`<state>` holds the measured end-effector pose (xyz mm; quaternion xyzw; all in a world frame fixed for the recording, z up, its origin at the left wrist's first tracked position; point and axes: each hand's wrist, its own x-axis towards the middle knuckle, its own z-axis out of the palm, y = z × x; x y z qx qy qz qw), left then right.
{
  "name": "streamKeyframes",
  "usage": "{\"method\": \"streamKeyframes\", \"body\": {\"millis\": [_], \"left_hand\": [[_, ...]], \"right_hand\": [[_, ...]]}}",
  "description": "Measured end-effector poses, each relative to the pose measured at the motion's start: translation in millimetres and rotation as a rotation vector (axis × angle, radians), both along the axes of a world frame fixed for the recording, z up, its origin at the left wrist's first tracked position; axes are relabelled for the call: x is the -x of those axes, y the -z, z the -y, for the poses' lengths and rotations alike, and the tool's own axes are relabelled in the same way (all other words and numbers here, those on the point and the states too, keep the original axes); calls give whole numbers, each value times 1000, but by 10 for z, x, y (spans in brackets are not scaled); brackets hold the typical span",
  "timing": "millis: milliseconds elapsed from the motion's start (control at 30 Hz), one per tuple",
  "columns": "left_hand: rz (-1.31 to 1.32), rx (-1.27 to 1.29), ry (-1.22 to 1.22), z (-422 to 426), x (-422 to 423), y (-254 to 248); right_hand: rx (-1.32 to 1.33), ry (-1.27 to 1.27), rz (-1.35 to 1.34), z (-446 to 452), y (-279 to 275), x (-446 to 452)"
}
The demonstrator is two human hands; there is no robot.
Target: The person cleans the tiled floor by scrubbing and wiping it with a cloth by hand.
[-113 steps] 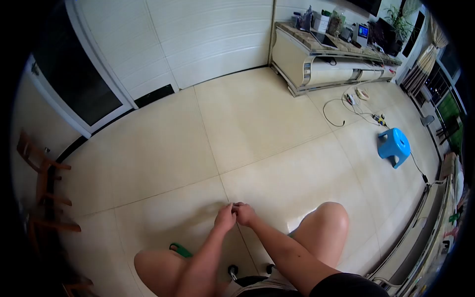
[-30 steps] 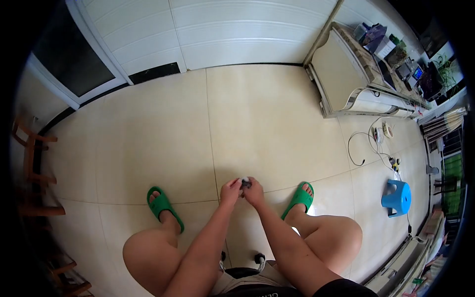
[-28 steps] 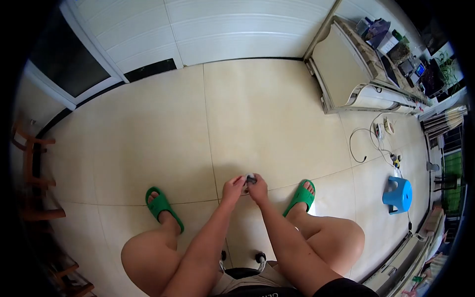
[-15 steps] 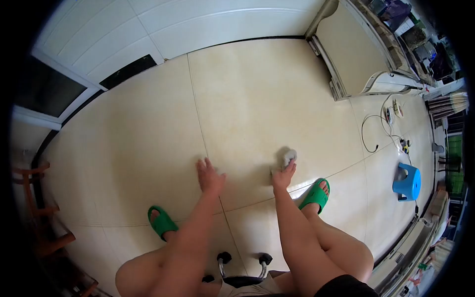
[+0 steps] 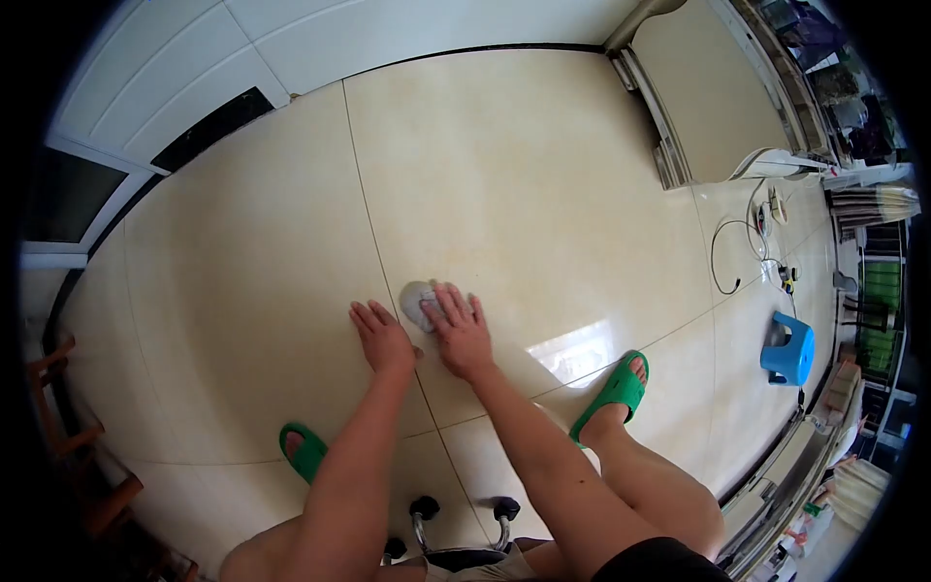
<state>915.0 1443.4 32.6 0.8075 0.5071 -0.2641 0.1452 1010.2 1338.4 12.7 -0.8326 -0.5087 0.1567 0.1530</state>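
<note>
A crumpled grey cloth [image 5: 415, 303], small and rounded, lies against the tiled floor [image 5: 524, 194] in front of me. Over its right side is my right hand [image 5: 464, 335], thumb across it and fingers spread, keeping hold of it against the floor; part of the cloth is hidden under this hand. To the left, my left hand [image 5: 384, 341] is stretched out with its palm down and no object in it, close to the tile joint. A narrow gap separates the two hands.
Green slippers are on my left foot [image 5: 303, 450] and right foot [image 5: 621, 393]. A wheeled seat base [image 5: 464, 556] is beneath me. A blue stool [image 5: 787, 349] and loose cables [image 5: 722, 257] lie to the right. The beige cabinet [image 5: 708, 92] stands far right; wooden furniture [image 5: 73, 436] is at left.
My right hand and the grey cloth have moved far to the left across the floor, next to my left hand. My left hand has shifted slightly left. The view has tilted a little.
</note>
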Motion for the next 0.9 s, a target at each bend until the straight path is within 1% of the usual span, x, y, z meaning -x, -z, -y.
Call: {"method": "streamKeyframes", "body": {"millis": [33,67,133,167,200,267,333,367,400,500,567,633,667,700,733,800,833,900], "left_hand": [[-27,-7,12,17,-21,-30],[-56,-10,26,38,-25,-45],[-44,-31,29,70,-16,-29],[-28,-64,26,76,-16,-30],[-26,-59,19,64,-33,-49],[-47,-9,-9,43,-86,-104],[-53,-17,-9,29,-101,-61],[-67,-23,-8,17,-92,-33],[-70,-25,-8,12,-84,-36],[-60,-22,-10,37,-63,-58],[0,-3,-9,36,-43,-118],[30,10,-43,40,3,-12],[65,23,-78,25,15,20],[69,21,-80,13,17,14],[63,15,-62,14,13,6],[62,14,-53,26,13,1],[60,12,-58,35,13,-1],[62,18,-64,48,-17,-48]], "right_hand": [[23,-16,35,112,46,-83],[33,62,156,182,120,-225],[43,261,208,326,148,-553],[-25,335,188,374,97,-707],[25,383,228,367,14,-793],[156,418,207,260,-121,-767],[132,354,180,210,-44,-612],[128,255,160,226,-37,-479],[105,207,141,227,19,-322],[136,216,107,167,-38,-223],[127,238,229,154,64,-455],[280,387,276,172,133,-840],[289,447,314,186,89,-1037],[321,476,316,196,-67,-1205],[373,473,456,328,120,-1405],[421,582,319,448,-13,-1602],[423,577,325,464,124,-1626],[134,693,306,522,455,-1657]]}}
